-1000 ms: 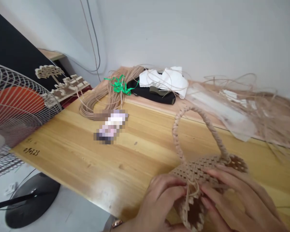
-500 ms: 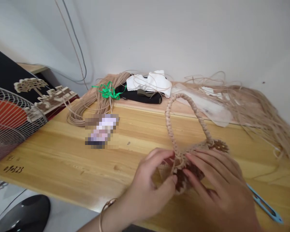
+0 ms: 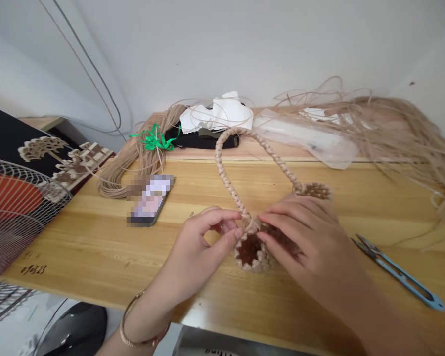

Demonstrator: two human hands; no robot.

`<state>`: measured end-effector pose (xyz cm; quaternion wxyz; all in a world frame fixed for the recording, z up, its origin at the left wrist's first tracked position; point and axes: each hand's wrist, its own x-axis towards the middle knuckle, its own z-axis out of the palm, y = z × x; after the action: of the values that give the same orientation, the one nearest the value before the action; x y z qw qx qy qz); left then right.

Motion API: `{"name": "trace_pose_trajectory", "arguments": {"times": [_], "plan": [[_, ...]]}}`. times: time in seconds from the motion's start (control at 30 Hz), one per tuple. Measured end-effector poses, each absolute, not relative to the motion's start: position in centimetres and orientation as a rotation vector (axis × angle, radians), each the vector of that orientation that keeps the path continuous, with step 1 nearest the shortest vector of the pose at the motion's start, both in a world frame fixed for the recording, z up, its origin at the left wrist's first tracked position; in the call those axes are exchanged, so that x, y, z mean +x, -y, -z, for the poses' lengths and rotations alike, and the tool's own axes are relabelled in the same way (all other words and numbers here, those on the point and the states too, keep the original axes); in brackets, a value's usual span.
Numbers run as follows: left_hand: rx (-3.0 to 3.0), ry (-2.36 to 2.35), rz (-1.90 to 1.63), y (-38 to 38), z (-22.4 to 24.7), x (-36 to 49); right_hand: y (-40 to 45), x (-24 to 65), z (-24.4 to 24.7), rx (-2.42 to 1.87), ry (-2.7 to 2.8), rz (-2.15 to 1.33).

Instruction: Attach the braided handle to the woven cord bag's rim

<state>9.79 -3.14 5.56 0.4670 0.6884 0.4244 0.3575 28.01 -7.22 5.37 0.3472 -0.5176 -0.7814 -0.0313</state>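
A small tan woven basket [image 3: 257, 261] rests on the wooden table, its scalloped open end turned toward me at the left. From it rises a braided handle [image 3: 222, 168] in a tall loop. My left hand [image 3: 207, 240] pinches around the near foot of the handle, where it meets the rim. Thumb and fingertips of my right hand [image 3: 307, 240] press on the basket just right of that joint, covering much of its middle. Fine strand ends at the joint are too small to make out. Blue thread snips [image 3: 404, 277] lie to the right of my right hand.
A phone [image 3: 152, 200] lies at the left of the table [image 3: 96, 242]. Behind it sits a coil of tan cord [image 3: 114, 180] with green ties [image 3: 155, 138]. Loose strands [image 3: 408, 123] spread at back right. A fan [image 3: 18, 207] stands at the left edge.
The view has shifted, and the basket with both hands now appears farther left and higher. The basket's open end shows more clearly. Both hands keep hold near the handle's foot.
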Motion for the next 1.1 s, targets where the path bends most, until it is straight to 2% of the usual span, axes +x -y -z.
{"name": "trace_pose_trajectory", "arguments": {"times": [0.5,0.87,1.1], "plan": [[1.92,-0.93,-0.786,5.2,-5.3,9.5,8.8,29.2,-6.3,-1.337,2.114,-0.085],[2.071,-0.808,-0.707,5.5,-5.9,9.4,8.8,30.4,-4.8,-1.228,2.218,0.138],[1.955,-0.83,-0.739,5.3,-5.8,10.2,8.6,31.3,-4.2,-1.219,2.244,0.067]]}}
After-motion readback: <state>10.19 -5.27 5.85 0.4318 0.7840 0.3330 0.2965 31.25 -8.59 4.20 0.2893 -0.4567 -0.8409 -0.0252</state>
